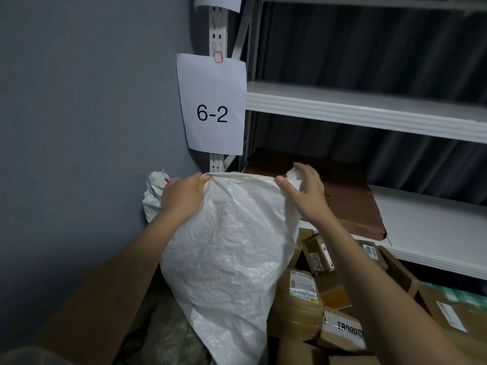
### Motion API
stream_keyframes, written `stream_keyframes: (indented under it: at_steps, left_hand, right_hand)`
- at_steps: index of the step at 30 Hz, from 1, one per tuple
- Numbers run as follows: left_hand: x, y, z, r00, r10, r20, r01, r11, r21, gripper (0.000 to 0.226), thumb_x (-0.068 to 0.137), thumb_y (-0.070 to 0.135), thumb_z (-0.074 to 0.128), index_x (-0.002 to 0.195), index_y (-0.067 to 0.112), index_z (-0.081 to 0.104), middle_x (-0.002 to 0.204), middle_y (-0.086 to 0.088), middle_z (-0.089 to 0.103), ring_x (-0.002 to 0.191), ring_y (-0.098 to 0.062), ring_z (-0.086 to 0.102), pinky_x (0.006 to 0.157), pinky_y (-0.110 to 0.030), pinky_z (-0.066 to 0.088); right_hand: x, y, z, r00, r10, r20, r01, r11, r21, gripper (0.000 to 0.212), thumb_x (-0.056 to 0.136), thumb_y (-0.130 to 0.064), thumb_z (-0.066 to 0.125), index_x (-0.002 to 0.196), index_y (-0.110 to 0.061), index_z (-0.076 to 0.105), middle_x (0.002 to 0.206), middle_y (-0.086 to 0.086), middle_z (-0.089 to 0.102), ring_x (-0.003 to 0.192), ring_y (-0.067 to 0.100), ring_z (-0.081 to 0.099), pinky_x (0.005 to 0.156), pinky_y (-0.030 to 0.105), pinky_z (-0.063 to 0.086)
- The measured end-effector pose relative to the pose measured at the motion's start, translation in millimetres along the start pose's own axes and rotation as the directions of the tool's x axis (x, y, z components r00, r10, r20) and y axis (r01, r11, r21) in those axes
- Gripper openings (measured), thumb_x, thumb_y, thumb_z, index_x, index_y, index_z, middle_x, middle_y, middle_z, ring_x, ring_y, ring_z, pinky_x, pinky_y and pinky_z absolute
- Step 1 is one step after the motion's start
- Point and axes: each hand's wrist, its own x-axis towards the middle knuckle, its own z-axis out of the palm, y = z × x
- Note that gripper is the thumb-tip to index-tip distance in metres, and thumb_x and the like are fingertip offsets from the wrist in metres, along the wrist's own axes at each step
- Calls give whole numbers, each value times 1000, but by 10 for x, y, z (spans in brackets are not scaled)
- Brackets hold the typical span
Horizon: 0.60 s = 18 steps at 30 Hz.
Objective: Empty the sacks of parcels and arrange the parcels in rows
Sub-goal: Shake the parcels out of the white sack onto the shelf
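Both hands clench the top hem of the white sack [226, 254], left hand [181, 198] at 10 o'clock, right hand [303, 191] at 2, its long axis hanging toward 6 beside the parcels [316, 299].

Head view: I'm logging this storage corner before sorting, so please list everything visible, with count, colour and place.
white sack: one, white woven plastic, centre, held up by its top edge.
second sack: one, white with coloured marks, behind the left hand, against the wall.
parcels: several, exact count unclear, brown with white labels, piled lower right.
flat cardboard box: one, brown, lying on the lower shelf.
shelves: white boards on a metal rack, right.
paper sign: one, white, printed 6-2, on the rack post.
wall: grey, left.
left hand: grips the sack's top left corner.
right hand: pinches the sack's top right corner.
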Motion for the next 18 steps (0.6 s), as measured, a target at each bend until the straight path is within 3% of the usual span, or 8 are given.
stream_keyframes:
  at_steps: [3, 6, 11, 14, 18]
  left_hand:
    - [-1, -2, 18, 1000, 3, -9, -3, 1000, 13, 47, 104, 39, 25, 112, 11, 62, 98, -18, 69, 94, -39, 59, 82, -38, 39]
    - [1, -8, 35, 1000, -3, -20, 4, 999, 34, 48, 105, 38, 24, 117, 11, 62, 100, -19, 69, 95, -39, 60, 84, -38, 40]
    - [-8, -42, 84, 999, -1, -42, 4, 998, 69, 48, 104, 38, 24, 116, 11, 62, 96, -21, 69, 94, -41, 59, 81, -39, 41]
    - [-26, -38, 92, 999, 5, -53, -1, 997, 83, 46, 105, 35, 26, 113, 9, 62, 91, -21, 69, 89, -40, 61, 79, -38, 41]
    - [-55, -23, 98, 997, 27, -78, -20, 996, 85, 43, 104, 33, 30, 104, 3, 61, 81, -22, 67, 80, -40, 61, 75, -38, 40]
  right_hand:
    - [-25, 69, 19, 1000, 24, 9, -25, 992, 127, 85, 76, -65, 65, 147, -33, 32, 156, -5, 26, 141, 18, 28, 114, 49, 31]
    - [-48, 85, 35, 997, 38, 66, -49, 982, 184, 102, 63, -72, 72, 148, -40, 26, 157, -10, 25, 143, 18, 27, 112, 52, 35]
    - [9, 141, 3, 970, 176, 170, -217, 938, 270, 134, 48, -67, 83, 154, -40, 6, 160, -2, 20, 143, 25, 30, 110, 54, 37]
    - [34, 189, 75, 967, 200, 157, -222, 965, 140, 126, 43, -76, 81, 148, -37, 25, 148, -2, 41, 136, 28, 39, 105, 54, 42]
    - [46, 199, 169, 983, 180, 33, -180, 984, -5, 90, 51, -73, 80, 122, -22, 58, 115, -6, 62, 111, 23, 56, 93, 52, 51]
